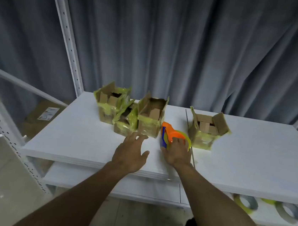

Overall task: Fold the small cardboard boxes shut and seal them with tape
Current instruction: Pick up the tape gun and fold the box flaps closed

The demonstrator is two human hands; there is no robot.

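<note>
A white worktop (pixel 78 138) is standing before grey curtains (pixel 189 43), carrying four open cardboard boxes (pixel 150 119) wrapped in yellowish tape. The right hand (pixel 176 153) is gripping an orange tape dispenser (pixel 172 137) sitting between the boxes. The left hand (pixel 130 154) is hovering with fingers spread, just before the middle boxes.
</note>
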